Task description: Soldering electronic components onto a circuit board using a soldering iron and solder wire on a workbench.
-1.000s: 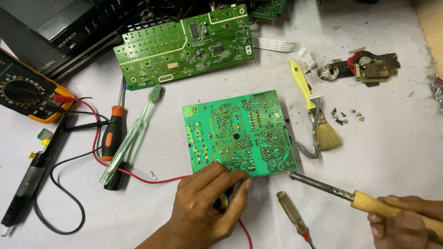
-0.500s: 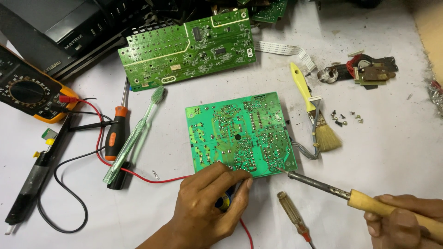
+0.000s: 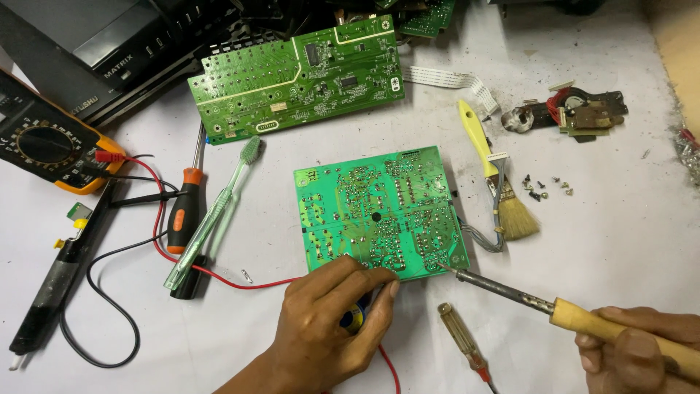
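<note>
The glossy green circuit board (image 3: 379, 215) bristles with shiny metal solder points, while at four o'clock the soldering iron (image 3: 583, 317) pairs dull metal shaft with smooth wooden handle.

On your far left sits an orange-edged meter (image 3: 45, 149), its red lead (image 3: 157, 226) looping toward you. Beside it lie an orange-handled screwdriver (image 3: 186, 208) and a pale green toothbrush (image 3: 215, 211). A long green circuit board (image 3: 299, 76) lies far across the tabletop (image 3: 620, 241). To your right, a yellow-handled brush (image 3: 496, 182) rests near some loose screws (image 3: 545, 187).
</note>
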